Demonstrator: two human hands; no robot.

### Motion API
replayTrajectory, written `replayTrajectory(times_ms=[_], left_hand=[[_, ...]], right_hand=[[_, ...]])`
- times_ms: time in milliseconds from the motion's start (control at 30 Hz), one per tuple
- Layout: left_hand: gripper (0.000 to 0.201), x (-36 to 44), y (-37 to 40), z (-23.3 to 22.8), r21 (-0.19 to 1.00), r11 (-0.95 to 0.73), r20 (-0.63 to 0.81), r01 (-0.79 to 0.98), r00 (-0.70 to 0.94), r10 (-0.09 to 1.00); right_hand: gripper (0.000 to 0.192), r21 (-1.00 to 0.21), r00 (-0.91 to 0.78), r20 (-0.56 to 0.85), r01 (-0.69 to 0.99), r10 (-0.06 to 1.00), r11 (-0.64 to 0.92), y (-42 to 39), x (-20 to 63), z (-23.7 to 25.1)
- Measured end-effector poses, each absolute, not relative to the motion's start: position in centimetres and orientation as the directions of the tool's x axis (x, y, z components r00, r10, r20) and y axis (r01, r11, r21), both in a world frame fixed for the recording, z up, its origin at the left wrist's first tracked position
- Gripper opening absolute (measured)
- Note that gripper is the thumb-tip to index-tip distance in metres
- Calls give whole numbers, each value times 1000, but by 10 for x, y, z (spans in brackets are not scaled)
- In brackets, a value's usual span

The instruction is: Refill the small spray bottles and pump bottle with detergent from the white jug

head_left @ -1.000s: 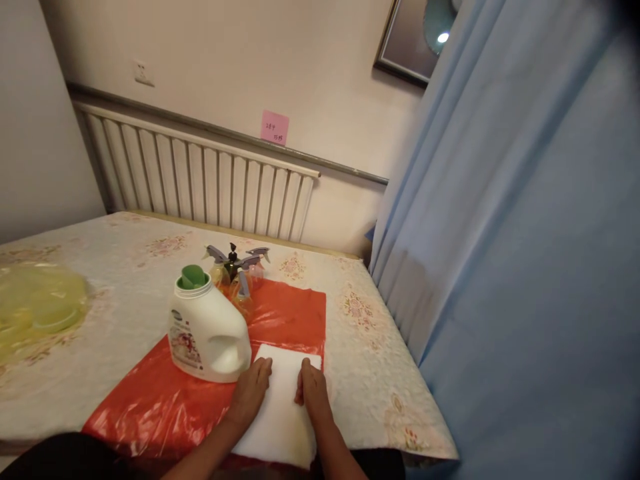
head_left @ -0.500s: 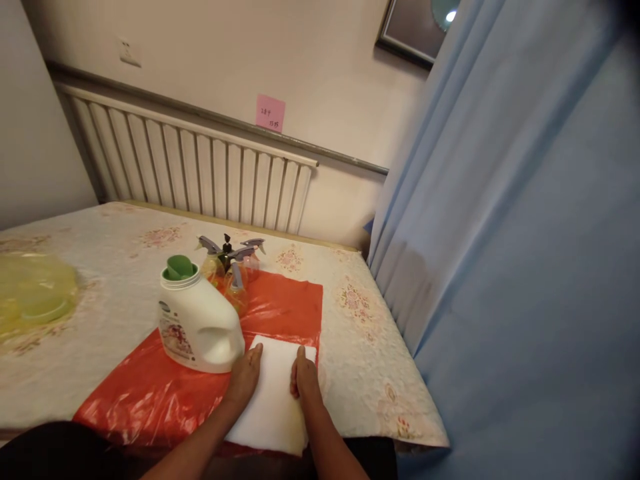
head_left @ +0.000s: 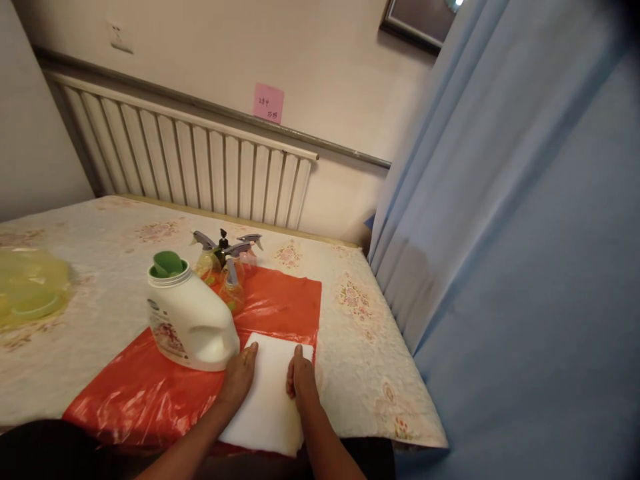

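Note:
A white rectangular pad, which looks like folded cloth or soft sheets, lies flat near the front edge of the quilt-covered surface. My left hand rests along the pad's left edge, closed, thumb pointing forward, the other fingers mostly hidden. On the pad's right side lies my right hand, its fingers curled in and thumb stretched forward, with nothing seen in it. Just beyond my left hand stands a white jug with a handle, a printed label and a green scoop or cup in its mouth.
Several spray bottles with grey triggers cluster behind the jug. Under these things spreads a shiny red plastic sheet. A yellow translucent plastic bag sits at far left. A blue curtain hangs at right; a radiator lines the wall.
The view has tilted slightly down and shifted, so everything appears a little displaced to the left. My hands, the pad and the jug keep their places relative to each other.

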State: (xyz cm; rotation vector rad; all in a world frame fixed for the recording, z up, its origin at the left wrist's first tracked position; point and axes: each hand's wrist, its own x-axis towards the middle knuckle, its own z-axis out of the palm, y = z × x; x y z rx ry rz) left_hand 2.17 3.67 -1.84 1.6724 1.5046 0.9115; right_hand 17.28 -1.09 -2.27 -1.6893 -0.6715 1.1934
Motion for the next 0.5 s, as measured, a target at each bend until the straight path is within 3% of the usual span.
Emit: replayTrajectory(times_ms=[500], left_hand=[[55,21,36,-23,879,-105,69,465,93,993]], right_hand=[[66,-905,389,-402,-30,829,-424,-13,173,-19]])
